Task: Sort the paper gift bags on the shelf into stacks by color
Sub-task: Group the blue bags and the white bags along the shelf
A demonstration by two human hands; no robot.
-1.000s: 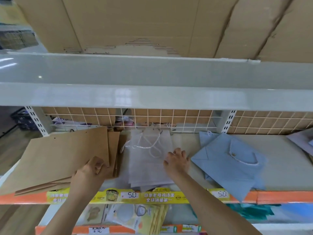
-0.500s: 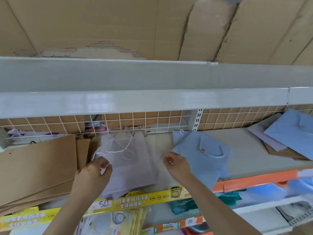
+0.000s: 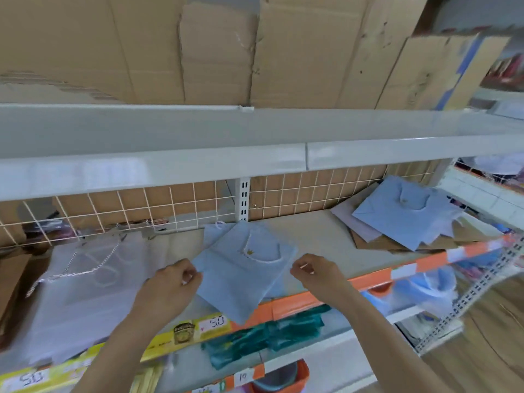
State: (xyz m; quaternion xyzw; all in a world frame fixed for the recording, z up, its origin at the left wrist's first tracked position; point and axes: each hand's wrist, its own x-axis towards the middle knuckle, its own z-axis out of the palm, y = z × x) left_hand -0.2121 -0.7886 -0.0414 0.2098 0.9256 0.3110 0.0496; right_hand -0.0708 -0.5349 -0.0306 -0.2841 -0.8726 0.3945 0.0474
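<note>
A light blue gift bag (image 3: 241,279) with a white cord handle lies tilted on top of another blue one at the middle of the shelf (image 3: 320,236). My left hand (image 3: 170,290) pinches its left corner. My right hand (image 3: 314,272) is curled just beside its right edge; whether it holds the bag is unclear. A stack of white bags (image 3: 93,285) lies to the left, with brown bags (image 3: 11,279) at the far left edge. At the right sits a mixed pile: a blue bag (image 3: 405,211) over a white bag (image 3: 351,219) and brown bags (image 3: 377,242).
A white upper shelf (image 3: 255,154) hangs low above the bags, with flattened cardboard (image 3: 215,52) on it. A wire grid (image 3: 170,205) closes the back. The front lip (image 3: 368,282) is orange with price tags. Green packets (image 3: 269,336) lie on the shelf below.
The view has swung right, bringing the mixed pile into sight. My left hand left the white bags and came onto the blue bag's left corner. My right hand shifted to its right edge.
</note>
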